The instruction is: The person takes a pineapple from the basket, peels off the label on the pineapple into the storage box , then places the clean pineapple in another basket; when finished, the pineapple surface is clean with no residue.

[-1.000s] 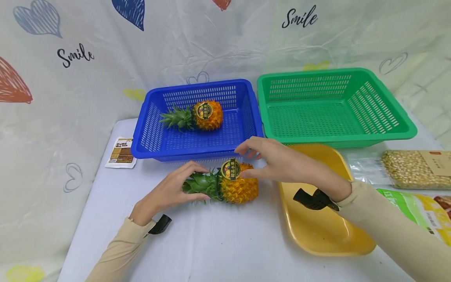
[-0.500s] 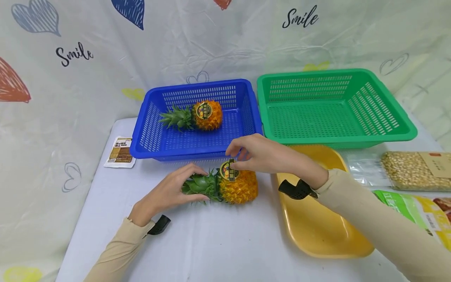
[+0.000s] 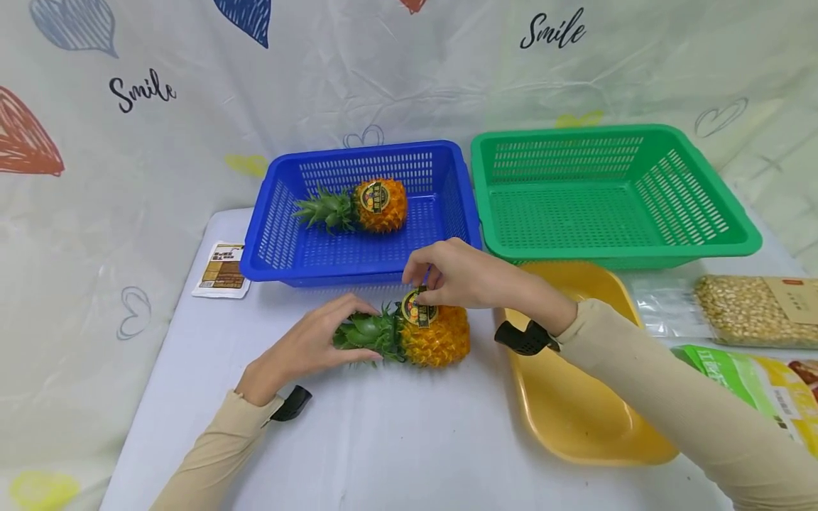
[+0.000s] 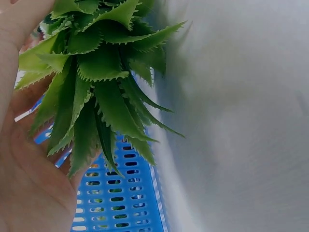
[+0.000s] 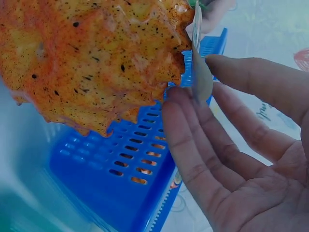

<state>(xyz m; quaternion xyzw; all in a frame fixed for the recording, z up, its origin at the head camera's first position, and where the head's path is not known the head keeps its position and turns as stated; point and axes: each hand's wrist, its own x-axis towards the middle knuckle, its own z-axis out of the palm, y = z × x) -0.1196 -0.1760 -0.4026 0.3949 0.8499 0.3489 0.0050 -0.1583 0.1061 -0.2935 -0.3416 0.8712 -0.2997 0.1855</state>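
Note:
A small orange pineapple point(image 3: 441, 342) lies on its side on the white cloth, green crown to the left. My left hand point(image 3: 313, 335) grips its crown, thumb on the near side and fingers on the far side. In the left wrist view, spiky leaves point(image 4: 104, 92) fill the curve of that hand. A round black-and-gold sticker point(image 3: 418, 309) faces up on the pineapple. My right hand point(image 3: 463, 275) pinches at this sticker with bent fingers and thumb. In the right wrist view, the label point(image 5: 203, 79) stands edge-on beside the fruit, between thumb and fingers.
Behind the hands stands a blue basket point(image 3: 358, 271) with another stickered pineapple point(image 3: 382, 206) in it. A green basket point(image 3: 613, 252) adjoins on the right. Below the right forearm is a yellow basin point(image 3: 575, 426). Bagged grains point(image 3: 741, 305) and a green-yellow packet point(image 3: 754, 383) lie right, a small sachet point(image 3: 221, 271) left.
My right hand has moved left from the pineapple's body to its sticker, and its fingers have bent inward. The left hand keeps its place on the crown.

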